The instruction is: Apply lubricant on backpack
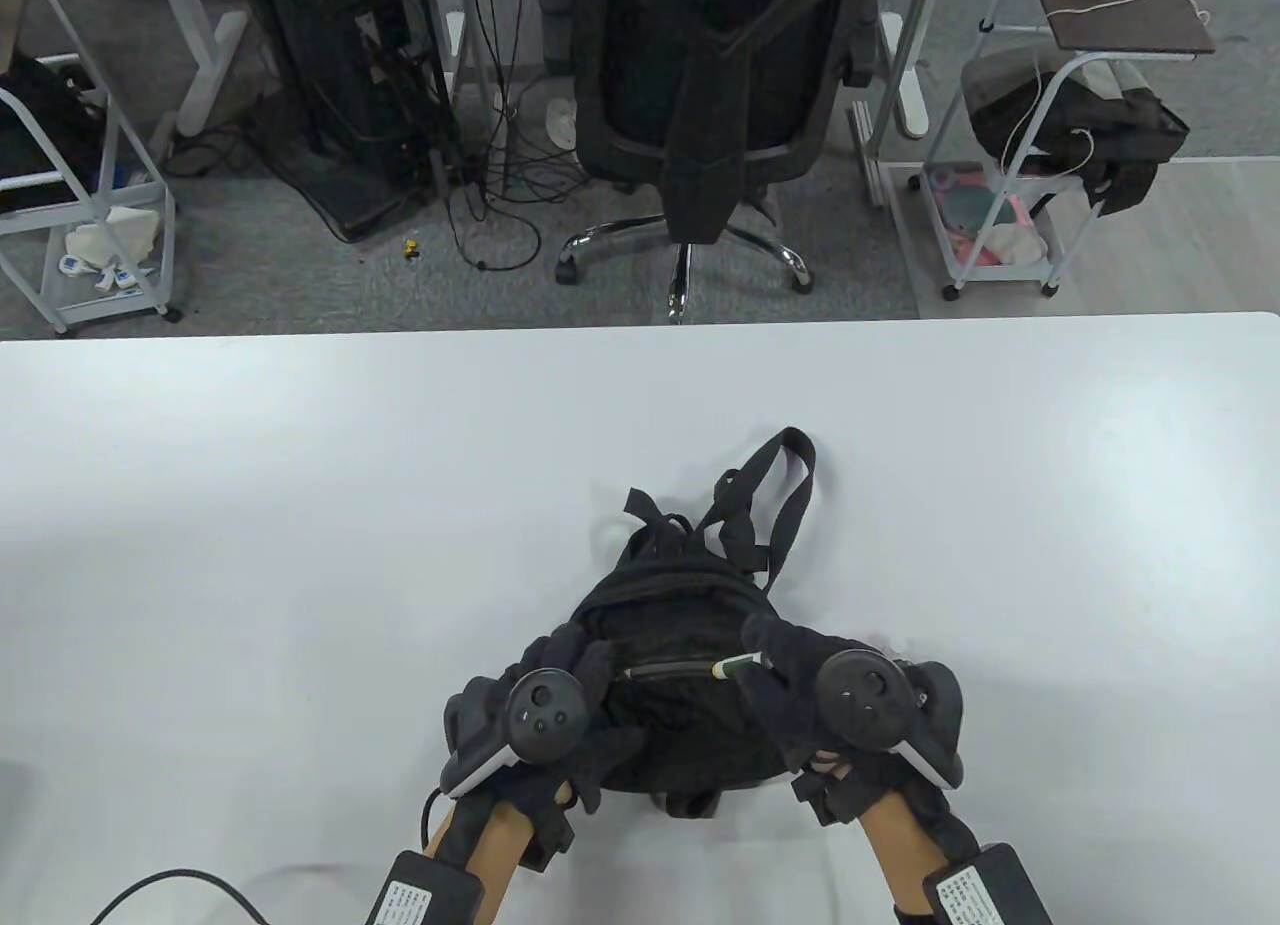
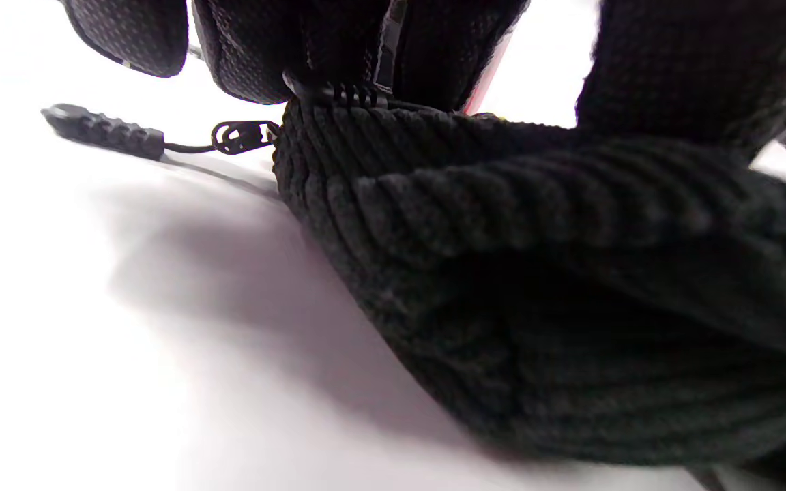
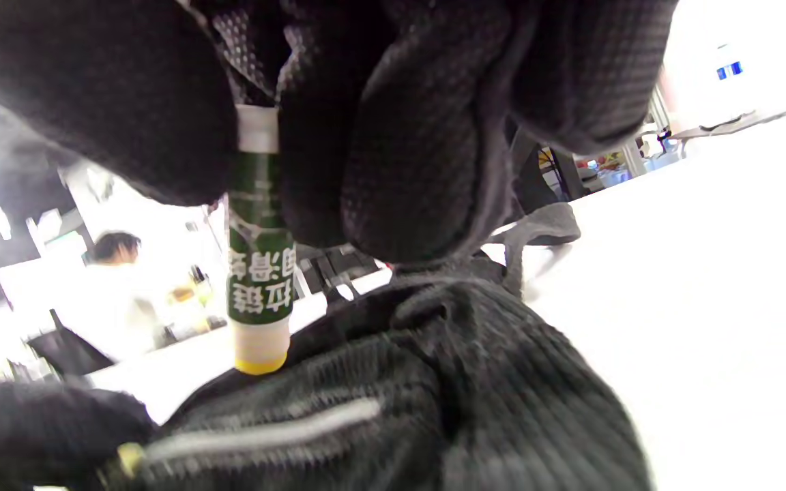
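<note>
Nearest, at bench's (image 1: 300,485) 6 o'clock edge: both gloved hands in from below, trackers on backs. Left hand (image 1: 560,710) resting on backpack's (image 1: 665,615) near-left side, approx 8 o'clock of bag; fingers laid over fabric by left end of front zip (image 1: 668,671); whether left grip pinches cloth or just presses — cannot tell. Left wrist view: ribbed black fabric (image 2: 536,273) filling frame, zip puller w/ cord tab (image 2: 103,131) lying on bench at 10 o'clock. Right hand (image 1: 810,680) at bag's 4 o'clock, grip closed round lubricant stick (image 1: 738,667), fingers wrapped on barrel. Right wrist view: green stick (image 3: 259,273) w/ white collar and yellow tip, tip pressed down onto fabric right by silver zip line (image 3: 263,433); thumb and fingers (image 3: 420,157) clamped either side of barrel. Table view: stick lying approx horizontal, tip toward 9 o'clock, touching right end of zip. Backpack black, small, flat on bench near centre-front; straps (image 1: 770,495) trailing toward 12–1 o'clock. Beyond bench at 12 o'clock: black office chair (image 1: 700,85) w/ garment draped over back; cables (image 1: 500,165) on grey floor approx 11 o'clock; white wire cart (image 1: 90,215) far at 10 o'clock, another cart (image 1: 1010,195) w/ dark bag at 2 o'clock.
</note>
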`<state>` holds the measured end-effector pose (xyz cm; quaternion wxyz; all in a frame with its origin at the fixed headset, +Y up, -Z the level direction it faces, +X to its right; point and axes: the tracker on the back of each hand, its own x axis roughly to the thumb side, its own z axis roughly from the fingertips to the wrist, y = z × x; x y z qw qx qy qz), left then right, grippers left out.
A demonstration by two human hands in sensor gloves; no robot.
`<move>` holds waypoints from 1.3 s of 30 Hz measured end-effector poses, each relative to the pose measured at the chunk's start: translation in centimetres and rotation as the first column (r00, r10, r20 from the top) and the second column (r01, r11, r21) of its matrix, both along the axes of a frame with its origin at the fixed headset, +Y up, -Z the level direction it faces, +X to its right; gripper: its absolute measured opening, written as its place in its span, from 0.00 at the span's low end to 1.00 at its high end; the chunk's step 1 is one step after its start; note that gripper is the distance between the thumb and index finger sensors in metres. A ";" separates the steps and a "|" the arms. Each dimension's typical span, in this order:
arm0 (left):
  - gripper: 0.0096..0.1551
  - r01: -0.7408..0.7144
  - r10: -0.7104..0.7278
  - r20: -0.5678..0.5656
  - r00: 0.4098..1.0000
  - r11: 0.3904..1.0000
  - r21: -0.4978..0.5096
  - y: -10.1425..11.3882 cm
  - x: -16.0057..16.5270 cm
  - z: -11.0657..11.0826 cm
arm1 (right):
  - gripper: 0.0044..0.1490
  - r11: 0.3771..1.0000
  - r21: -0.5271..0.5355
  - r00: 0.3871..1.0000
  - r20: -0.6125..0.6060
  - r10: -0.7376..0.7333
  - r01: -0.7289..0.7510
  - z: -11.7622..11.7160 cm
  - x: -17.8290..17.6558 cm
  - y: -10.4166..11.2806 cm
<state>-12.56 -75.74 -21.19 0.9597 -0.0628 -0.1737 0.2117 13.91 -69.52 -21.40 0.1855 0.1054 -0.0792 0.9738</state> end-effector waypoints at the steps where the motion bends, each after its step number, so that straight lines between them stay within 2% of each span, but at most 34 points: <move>1: 0.54 0.008 -0.008 0.002 1.000 1.000 -0.003 0.0 0.0 0.0 | 0.30 0.995 -0.003 0.995 0.010 0.096 -0.096 -0.1 -0.8 0.2; 4: 0.53 0.014 -0.014 0.004 1.000 1.000 -0.003 0.0 0.0 0.0 | 0.30 0.975 0.047 0.975 0.055 0.214 -0.217 -0.2 -1.9 0.4; 7: 0.53 0.013 -0.013 0.004 1.000 1.000 -0.006 0.0 0.0 0.0 | 0.30 0.976 0.015 0.976 0.045 0.215 -0.216 -0.3 -2.3 0.2; 10: 0.54 0.011 -0.011 0.004 1.000 1.000 -0.009 0.0 0.0 0.0 | 0.30 0.963 0.028 0.962 0.065 0.266 -0.268 -0.3 -2.4 -0.3; 16: 0.54 0.012 -0.012 0.006 1.000 1.000 -0.015 -0.1 0.1 0.0 | 0.30 0.987 0.025 0.986 0.039 0.161 -0.162 -0.7 -3.0 -1.5; 25: 0.53 0.011 -0.011 0.003 1.000 1.000 -0.022 -0.1 0.1 0.0 | 0.29 0.966 0.050 0.966 0.069 0.249 -0.252 -0.4 -2.5 -1.2; 30: 0.53 0.012 -0.012 0.004 1.000 1.000 -0.026 -0.1 0.1 0.0 | 0.29 0.984 0.010 0.982 0.064 0.176 -0.177 -1.1 -3.1 -1.7; 39: 0.53 0.014 -0.014 0.004 1.000 0.999 -0.032 -0.1 0.1 0.0 | 0.28 0.977 0.015 0.974 0.086 0.209 -0.211 -1.0 -2.3 -1.3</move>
